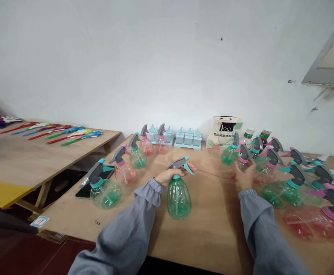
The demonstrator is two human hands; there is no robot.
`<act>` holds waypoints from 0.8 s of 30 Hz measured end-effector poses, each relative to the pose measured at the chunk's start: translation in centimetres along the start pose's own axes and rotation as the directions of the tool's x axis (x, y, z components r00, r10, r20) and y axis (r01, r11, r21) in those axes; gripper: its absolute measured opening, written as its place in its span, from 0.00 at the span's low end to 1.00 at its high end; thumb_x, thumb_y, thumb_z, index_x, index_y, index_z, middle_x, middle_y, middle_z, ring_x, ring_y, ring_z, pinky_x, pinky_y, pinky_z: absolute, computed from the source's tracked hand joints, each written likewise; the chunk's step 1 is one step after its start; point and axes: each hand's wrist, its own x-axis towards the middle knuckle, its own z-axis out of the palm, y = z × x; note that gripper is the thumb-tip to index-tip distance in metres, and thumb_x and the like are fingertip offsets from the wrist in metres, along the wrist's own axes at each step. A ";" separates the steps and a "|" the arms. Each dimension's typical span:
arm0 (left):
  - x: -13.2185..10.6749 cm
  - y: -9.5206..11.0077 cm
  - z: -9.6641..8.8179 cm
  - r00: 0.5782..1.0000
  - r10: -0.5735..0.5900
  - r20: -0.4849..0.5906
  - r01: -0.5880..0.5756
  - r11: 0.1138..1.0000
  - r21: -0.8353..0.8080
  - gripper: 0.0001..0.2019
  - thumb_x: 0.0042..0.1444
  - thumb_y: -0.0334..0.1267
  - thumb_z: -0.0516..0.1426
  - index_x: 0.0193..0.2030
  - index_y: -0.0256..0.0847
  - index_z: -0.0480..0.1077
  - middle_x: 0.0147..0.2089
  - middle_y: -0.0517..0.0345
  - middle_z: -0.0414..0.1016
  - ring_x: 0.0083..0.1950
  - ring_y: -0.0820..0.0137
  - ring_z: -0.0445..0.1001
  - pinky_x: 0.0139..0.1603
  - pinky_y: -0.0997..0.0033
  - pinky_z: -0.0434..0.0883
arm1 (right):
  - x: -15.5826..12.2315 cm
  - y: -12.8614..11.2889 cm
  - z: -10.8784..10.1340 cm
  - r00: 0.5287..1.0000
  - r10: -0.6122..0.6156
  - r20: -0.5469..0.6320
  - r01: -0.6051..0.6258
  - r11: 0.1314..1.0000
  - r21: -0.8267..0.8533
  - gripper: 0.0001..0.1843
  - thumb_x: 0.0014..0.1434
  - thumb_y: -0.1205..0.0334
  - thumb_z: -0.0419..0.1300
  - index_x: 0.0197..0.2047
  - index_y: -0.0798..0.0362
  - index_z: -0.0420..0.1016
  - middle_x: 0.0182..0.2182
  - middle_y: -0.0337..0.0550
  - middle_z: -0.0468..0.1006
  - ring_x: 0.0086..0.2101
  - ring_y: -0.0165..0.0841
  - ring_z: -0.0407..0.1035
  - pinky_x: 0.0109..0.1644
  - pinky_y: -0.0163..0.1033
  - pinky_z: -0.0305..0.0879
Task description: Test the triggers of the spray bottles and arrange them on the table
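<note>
My left hand (171, 175) is closed round the neck of a green spray bottle (178, 196) with a grey and teal trigger head, standing upright on the wooden table (209, 225). My right hand (245, 173) reaches among the crowd of spray bottles on the right, its fingers curled round a pink bottle (242, 162) with a grey head. To the left stands a curved row of bottles: a green one (105, 191), a pink one (123, 170), a green one (137, 154) and pink ones (146, 143) behind.
Several green and pink spray bottles (295, 183) crowd the table's right side. Pale blue ice-lolly moulds (188, 138) and a small paper bag (224, 133) stand by the white wall. A dark phone (94, 181) lies at the left edge. A second table (26, 160) at left carries coloured utensils.
</note>
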 end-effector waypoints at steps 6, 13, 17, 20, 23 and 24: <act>1.0 0.2 0.2 0.999 0.015 0.046 -0.014 1.000 -0.013 0.17 0.38 0.31 0.62 0.39 0.37 0.79 0.44 0.46 0.85 0.53 0.56 0.81 0.59 0.57 0.71 | -6.1 -3.3 -1.5 0.973 -0.193 0.130 0.195 0.981 -0.003 0.27 0.56 0.36 0.63 0.43 0.52 0.71 0.40 0.46 0.70 0.45 0.44 0.67 0.54 0.57 0.66; 1.9 0.0 0.2 0.999 -0.026 -0.032 0.027 0.999 0.024 0.07 0.32 0.30 0.58 0.24 0.38 0.73 0.27 0.55 0.78 0.37 0.65 0.78 0.40 0.68 0.70 | -10.2 -6.1 -2.4 0.950 -0.210 0.230 0.189 0.976 0.108 0.23 0.59 0.44 0.64 0.48 0.52 0.74 0.41 0.47 0.72 0.45 0.43 0.69 0.53 0.54 0.68; 1.8 0.2 0.1 0.999 -0.007 -0.034 0.011 0.994 0.110 0.09 0.34 0.31 0.57 0.27 0.38 0.75 0.29 0.55 0.80 0.36 0.67 0.76 0.41 0.69 0.69 | -10.4 -6.3 -2.5 0.952 -0.184 0.244 0.159 0.980 0.118 0.22 0.58 0.45 0.64 0.49 0.51 0.75 0.42 0.47 0.73 0.46 0.43 0.70 0.53 0.54 0.69; 1.8 0.4 0.0 0.999 0.016 -0.034 -0.012 0.994 0.106 0.11 0.34 0.33 0.58 0.28 0.38 0.76 0.32 0.53 0.82 0.38 0.65 0.78 0.44 0.66 0.70 | -10.4 -6.4 -2.6 0.953 -0.187 0.237 0.161 0.979 0.124 0.22 0.58 0.46 0.65 0.50 0.51 0.75 0.42 0.46 0.73 0.46 0.43 0.71 0.53 0.54 0.70; 1.8 0.4 -0.1 0.997 0.007 -0.081 0.001 0.995 0.104 0.08 0.33 0.33 0.57 0.24 0.38 0.73 0.30 0.52 0.81 0.36 0.64 0.78 0.39 0.67 0.70 | -10.4 -6.4 -2.7 0.951 -0.192 0.244 0.162 0.977 0.137 0.21 0.59 0.47 0.65 0.51 0.49 0.75 0.42 0.46 0.74 0.46 0.43 0.71 0.53 0.54 0.70; 1.8 0.4 -0.2 0.996 -0.007 -0.084 0.016 0.993 0.114 0.07 0.33 0.33 0.57 0.23 0.38 0.73 0.30 0.51 0.81 0.36 0.64 0.78 0.39 0.67 0.70 | -10.4 -6.4 -2.7 0.950 -0.191 0.247 0.160 0.977 0.139 0.20 0.59 0.48 0.65 0.51 0.49 0.75 0.42 0.46 0.74 0.46 0.43 0.72 0.52 0.54 0.70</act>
